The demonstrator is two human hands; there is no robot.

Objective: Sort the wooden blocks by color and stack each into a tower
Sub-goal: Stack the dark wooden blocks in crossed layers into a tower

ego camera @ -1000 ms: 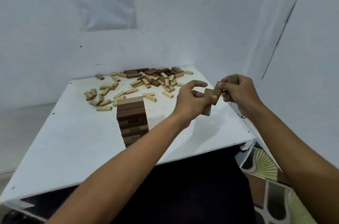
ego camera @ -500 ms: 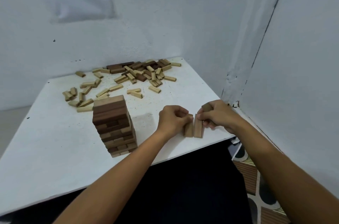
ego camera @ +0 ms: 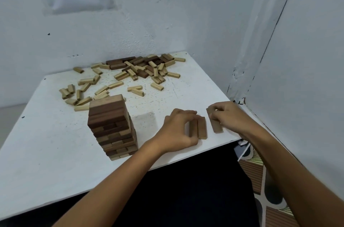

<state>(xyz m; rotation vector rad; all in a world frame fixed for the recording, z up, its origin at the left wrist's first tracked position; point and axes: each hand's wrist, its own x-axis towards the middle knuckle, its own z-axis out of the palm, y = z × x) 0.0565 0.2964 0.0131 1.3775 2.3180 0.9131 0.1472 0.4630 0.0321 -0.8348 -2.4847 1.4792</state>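
Near table edge | left grip (ego camera: 178, 130) pinches two brown blocks (ego camera: 202, 127) | right grip (ego camera: 228, 115) holds half-hidden block (ego camera: 216, 127)

A square white-painted table (ego camera: 46, 152) is set into a corner of white walls (ego camera: 186, 12); a patterned floor mat (ego camera: 260, 180) is seen below right.
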